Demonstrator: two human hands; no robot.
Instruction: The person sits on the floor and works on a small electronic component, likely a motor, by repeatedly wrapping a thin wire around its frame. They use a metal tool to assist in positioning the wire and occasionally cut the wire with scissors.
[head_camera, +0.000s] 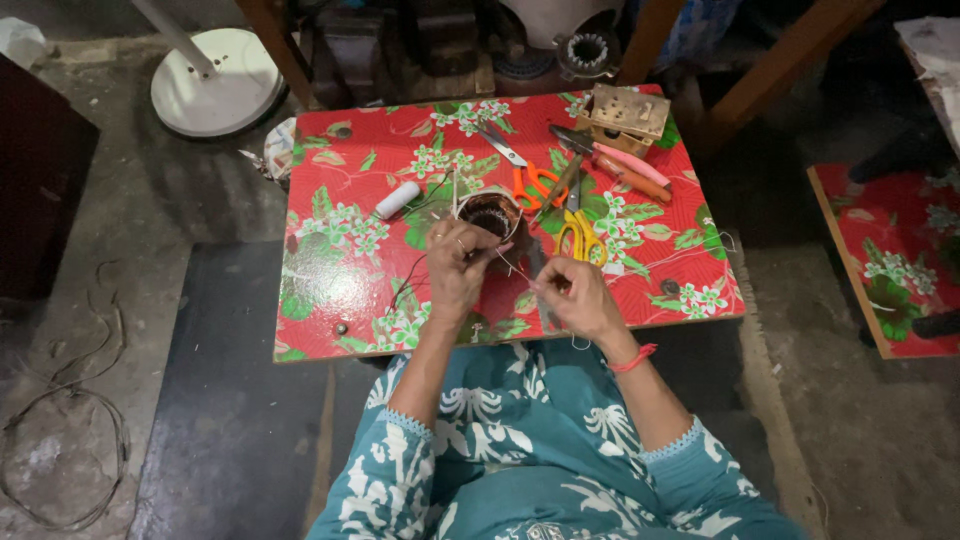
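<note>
Seemingly mid-winding: left hand (455, 262) grips the copper coil (493, 216) at the middle of the floral desk (330, 290); right hand (575, 295), just beside the coil, pinches a thin wire (515, 265). Next calls for steady tension. Yellow scissors (580, 235) lie beside the coil.

coil (492, 216) on table (330, 290) | spool (397, 200) left; scissors (580, 235) right
</note>
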